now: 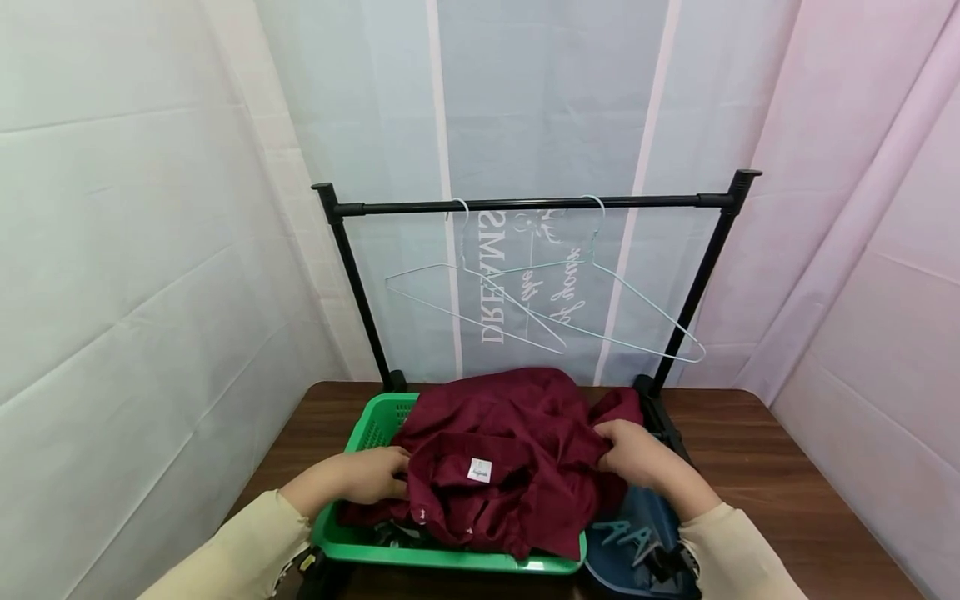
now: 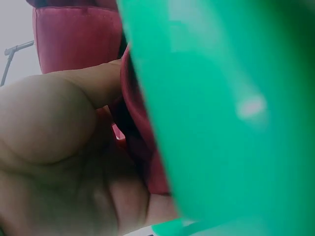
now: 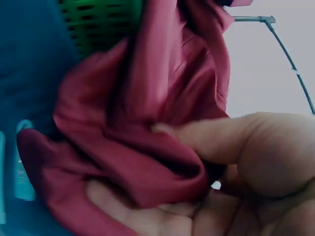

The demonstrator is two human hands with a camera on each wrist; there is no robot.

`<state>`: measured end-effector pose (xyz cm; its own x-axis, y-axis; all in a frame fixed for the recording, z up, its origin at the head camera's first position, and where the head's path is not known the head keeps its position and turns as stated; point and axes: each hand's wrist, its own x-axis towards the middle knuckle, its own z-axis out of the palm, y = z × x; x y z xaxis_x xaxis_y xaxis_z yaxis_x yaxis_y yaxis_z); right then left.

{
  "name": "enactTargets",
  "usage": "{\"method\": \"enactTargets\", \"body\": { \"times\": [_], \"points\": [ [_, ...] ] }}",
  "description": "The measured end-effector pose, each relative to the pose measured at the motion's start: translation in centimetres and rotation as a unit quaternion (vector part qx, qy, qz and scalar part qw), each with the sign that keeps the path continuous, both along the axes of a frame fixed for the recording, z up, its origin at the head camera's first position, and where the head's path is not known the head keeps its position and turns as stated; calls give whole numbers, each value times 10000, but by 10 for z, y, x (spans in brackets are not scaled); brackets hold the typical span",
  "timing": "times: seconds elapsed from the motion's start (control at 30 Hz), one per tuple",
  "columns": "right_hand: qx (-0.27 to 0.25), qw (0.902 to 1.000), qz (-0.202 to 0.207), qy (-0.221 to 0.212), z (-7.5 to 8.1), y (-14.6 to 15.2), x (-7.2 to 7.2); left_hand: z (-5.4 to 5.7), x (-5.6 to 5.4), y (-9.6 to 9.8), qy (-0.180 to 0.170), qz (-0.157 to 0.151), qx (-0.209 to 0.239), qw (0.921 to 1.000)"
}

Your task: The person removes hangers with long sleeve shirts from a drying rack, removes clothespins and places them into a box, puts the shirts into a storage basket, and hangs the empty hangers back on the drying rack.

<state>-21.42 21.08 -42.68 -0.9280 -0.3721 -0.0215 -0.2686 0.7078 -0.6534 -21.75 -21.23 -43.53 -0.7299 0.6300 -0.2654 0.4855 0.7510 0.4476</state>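
Note:
A maroon shirt lies bunched over the green basket, its collar and white label facing up. At the collar's left side, my left hand holds the cloth between thumb and fingers. My right hand pinches the fabric on the right, past the basket's side. In the right wrist view, the thumb presses a fold of the shirt against the fingers. The left wrist view shows the left hand close behind the basket wall, which hides part of its fingers.
Behind the basket stands a black clothes rack. Two wire hangers, one white and one pale green, hang from its bar. A blue container with light-blue clothespins sits right of the basket on the brown wooden table.

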Motion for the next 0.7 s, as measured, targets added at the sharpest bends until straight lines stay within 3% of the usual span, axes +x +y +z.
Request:
{"method": "enactTargets", "body": {
  "times": [0.17, 0.3, 0.43, 0.6, 0.7],
  "points": [
    [314, 9919, -642, 1046, 27, -10, 4, 2, 0, 1, 70, 6, -87, 9999],
    [165, 9834, -927, 1549, 53, -26, 9, 6, -2, 3, 206, -92, -138, 9997],
    [-181, 9797, -1059, 1693, 76, -50, 18, 13, -3, 6, 236, -22, -202, 9995],
    [-761, 9781, -1049, 1632, 93, -90, 26, 25, 0, 13, 174, 513, -303, 9981],
    [-976, 9776, -756, 1705, 96, -114, 28, 28, 0, 15, 222, 745, -292, 9965]
  ]
}}
